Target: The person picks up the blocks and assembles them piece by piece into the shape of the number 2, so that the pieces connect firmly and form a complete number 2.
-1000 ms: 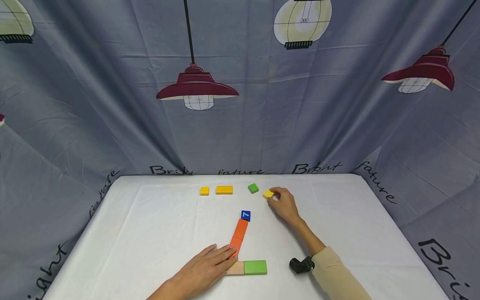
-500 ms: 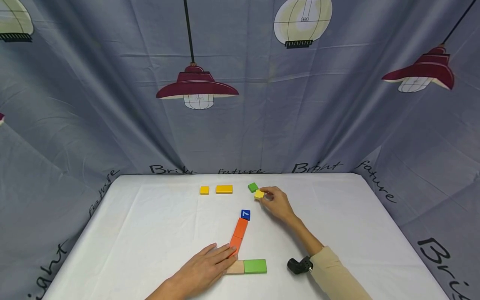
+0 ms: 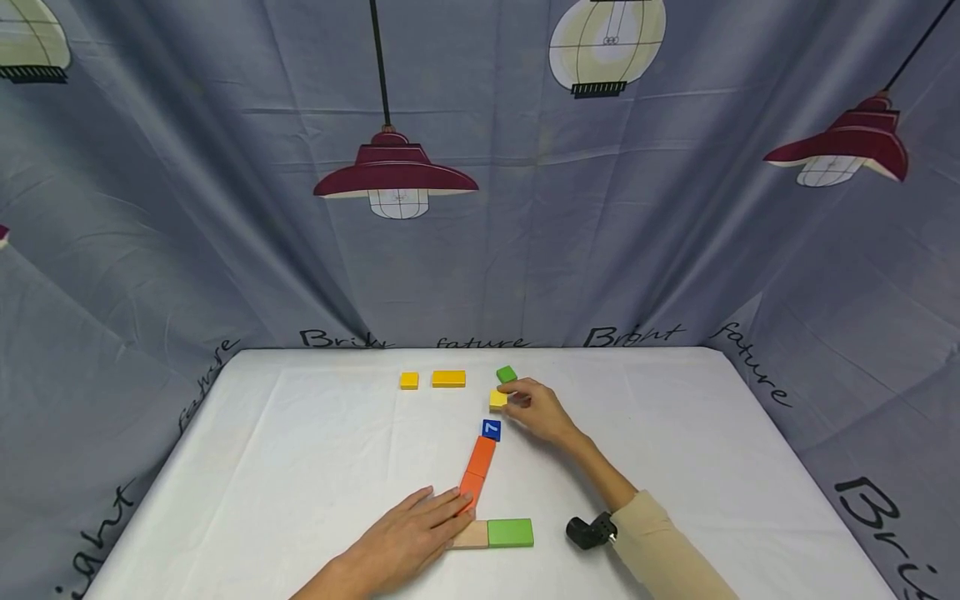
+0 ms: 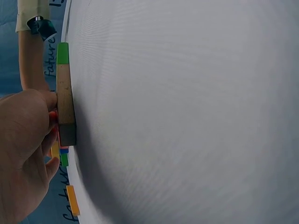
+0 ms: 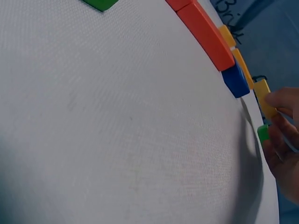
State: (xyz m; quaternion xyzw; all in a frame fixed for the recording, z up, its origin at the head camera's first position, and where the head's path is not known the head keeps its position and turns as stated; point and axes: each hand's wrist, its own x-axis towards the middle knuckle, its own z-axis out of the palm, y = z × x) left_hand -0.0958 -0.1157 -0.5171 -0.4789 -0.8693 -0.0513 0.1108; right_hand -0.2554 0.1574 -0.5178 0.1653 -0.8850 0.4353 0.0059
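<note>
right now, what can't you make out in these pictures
Head view: the left end of the tan block, hidden under the left hand.
Head view: part of the near orange block, covered by that same hand.
Head view: part of the yellow block's right side, behind the right hand.
Right wrist view: most of the long green block, cut off by the top edge.

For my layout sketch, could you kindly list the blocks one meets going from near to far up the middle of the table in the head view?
Large green block, nearer orange block, farther orange block, blue block, yellow block held by the right hand, small green block.
</note>
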